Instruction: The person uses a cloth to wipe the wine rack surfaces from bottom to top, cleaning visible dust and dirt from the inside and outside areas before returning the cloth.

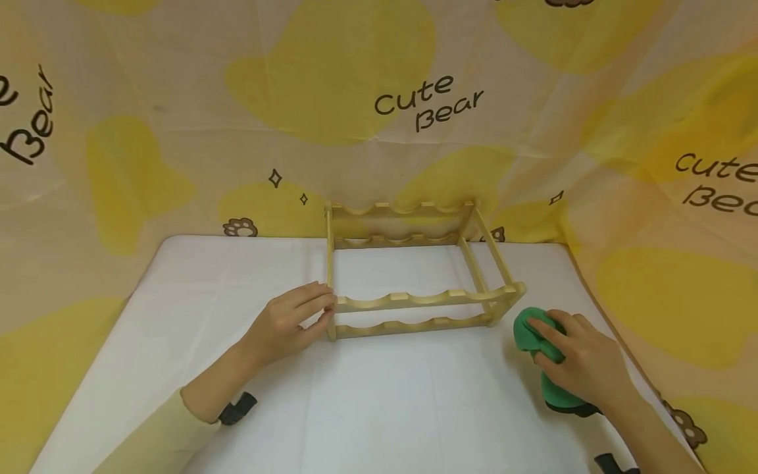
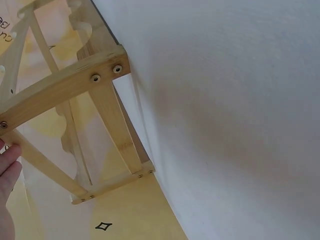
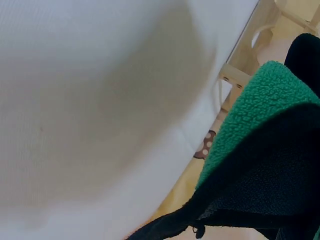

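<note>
A light wooden rack (image 1: 408,301) with scalloped rails stands on the white table, toward its back. My left hand (image 1: 299,316) holds the rack's front left corner, thumb and fingers at the upright post. In the left wrist view its fingertips (image 2: 11,159) show at the edge of the wooden frame (image 2: 65,82). My right hand (image 1: 583,355) grips a bunched green cloth (image 1: 535,332) just off the rack's front right corner. The right wrist view shows the cloth's fuzzy green side (image 3: 265,100) and a dark side (image 3: 255,170); the right hand is hidden there behind the cloth.
The white table (image 1: 379,408) extends in front of the rack. A yellow and cream fabric backdrop (image 1: 331,79) printed with "cute bear" hangs behind the table and on both sides, close behind the rack. Dark straps (image 1: 238,408) sit at both wrists.
</note>
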Demonstrator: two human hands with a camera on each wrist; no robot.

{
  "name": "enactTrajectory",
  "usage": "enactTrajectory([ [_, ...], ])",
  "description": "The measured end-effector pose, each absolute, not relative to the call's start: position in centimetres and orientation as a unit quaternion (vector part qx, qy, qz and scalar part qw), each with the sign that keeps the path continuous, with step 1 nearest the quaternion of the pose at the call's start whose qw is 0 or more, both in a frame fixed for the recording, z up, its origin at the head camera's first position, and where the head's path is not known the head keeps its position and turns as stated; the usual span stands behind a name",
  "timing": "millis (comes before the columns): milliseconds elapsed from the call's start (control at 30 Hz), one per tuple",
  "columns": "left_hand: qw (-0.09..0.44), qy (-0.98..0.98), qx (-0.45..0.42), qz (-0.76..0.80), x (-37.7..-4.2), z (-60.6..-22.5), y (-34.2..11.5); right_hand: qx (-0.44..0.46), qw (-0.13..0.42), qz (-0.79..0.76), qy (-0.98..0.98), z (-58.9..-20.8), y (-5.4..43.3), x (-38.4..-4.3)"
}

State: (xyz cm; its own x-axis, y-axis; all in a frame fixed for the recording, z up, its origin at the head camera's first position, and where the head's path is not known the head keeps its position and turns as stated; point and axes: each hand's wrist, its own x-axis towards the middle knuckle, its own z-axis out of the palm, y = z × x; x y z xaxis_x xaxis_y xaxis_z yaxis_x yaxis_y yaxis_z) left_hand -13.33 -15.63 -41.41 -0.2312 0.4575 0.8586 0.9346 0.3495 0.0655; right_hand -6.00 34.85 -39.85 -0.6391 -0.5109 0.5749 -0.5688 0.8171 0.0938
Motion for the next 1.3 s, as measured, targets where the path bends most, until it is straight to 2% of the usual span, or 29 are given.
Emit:
enactTrajectory([
  [267,0.356,-0.736,-0.461,-0.344,-13.9,-41.8,-16.0,0.327,0.276,0.058,-0.902,-40.6,33.9,-6.3],
  [800,0.338,-0.743,-0.438,-0.378,-14.5,-42.1,-15.9,0.406,0.211,0.008,-0.889,-42.1,31.7,-8.0],
  [1300,0.336,-0.740,-0.433,-0.388,-14.6,-42.2,-16.0,0.440,0.195,-0.059,-0.874,-43.9,31.4,-9.5],
])
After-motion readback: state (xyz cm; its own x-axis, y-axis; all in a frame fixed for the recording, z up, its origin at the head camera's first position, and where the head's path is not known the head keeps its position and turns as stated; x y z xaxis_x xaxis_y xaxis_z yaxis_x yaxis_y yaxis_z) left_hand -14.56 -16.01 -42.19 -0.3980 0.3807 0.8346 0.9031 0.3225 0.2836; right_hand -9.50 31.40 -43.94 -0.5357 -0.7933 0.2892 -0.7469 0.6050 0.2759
